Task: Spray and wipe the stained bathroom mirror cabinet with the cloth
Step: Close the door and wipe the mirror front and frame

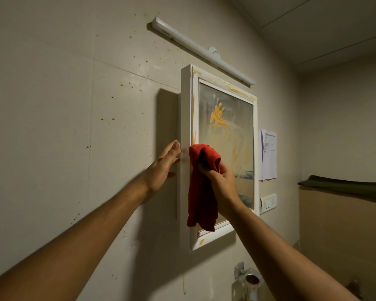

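**Ana:** Where is the mirror cabinet (pixel 186 118)?

**Ben:** In the middle of the wall (pixel 52 105). Its glass (pixel 237 127) has orange smears (pixel 218 115) on it.

**Ana:** And the red cloth (pixel 201 192)?

**Ben:** At 8 o'clock on the glass, by the white frame. The right hand (pixel 221 181) has its fingers curled tight round the top. The rest hangs down.

**Ana:** What about the left hand (pixel 161 168)?

**Ben:** It is at 9 o'clock from the cabinet. Its fingers are straight and touch the cabinet's side. The two hands are near but apart.

**Ana:** What else?

**Ben:** A long light (pixel 202 52) at 12 o'clock, above the cabinet. Paper sheets (pixel 268 155) at 3 o'clock. Orange spots (pixel 122 85) on the wall at 10 o'clock.
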Action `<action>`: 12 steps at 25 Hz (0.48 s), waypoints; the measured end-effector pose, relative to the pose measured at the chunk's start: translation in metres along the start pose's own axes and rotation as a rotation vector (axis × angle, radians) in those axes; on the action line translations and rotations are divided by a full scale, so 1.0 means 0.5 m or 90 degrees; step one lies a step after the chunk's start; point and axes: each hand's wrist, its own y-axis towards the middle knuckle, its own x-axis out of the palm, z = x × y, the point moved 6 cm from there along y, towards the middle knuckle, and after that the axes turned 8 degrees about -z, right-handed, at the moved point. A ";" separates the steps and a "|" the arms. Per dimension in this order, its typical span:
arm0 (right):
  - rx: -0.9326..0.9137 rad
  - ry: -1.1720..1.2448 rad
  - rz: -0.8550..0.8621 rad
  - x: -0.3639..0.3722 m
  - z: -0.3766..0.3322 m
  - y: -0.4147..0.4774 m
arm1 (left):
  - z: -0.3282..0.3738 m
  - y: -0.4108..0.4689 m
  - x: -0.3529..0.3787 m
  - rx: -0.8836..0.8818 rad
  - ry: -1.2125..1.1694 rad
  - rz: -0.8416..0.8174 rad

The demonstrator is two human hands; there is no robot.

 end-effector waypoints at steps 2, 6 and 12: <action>0.036 0.065 0.010 -0.002 0.004 0.005 | 0.001 0.001 -0.002 0.008 -0.005 -0.007; -0.006 -0.017 0.007 0.000 0.014 -0.001 | -0.001 0.007 -0.007 0.016 -0.010 -0.003; -0.211 -0.315 0.094 0.038 -0.032 0.011 | -0.007 0.006 -0.011 0.026 -0.026 0.016</action>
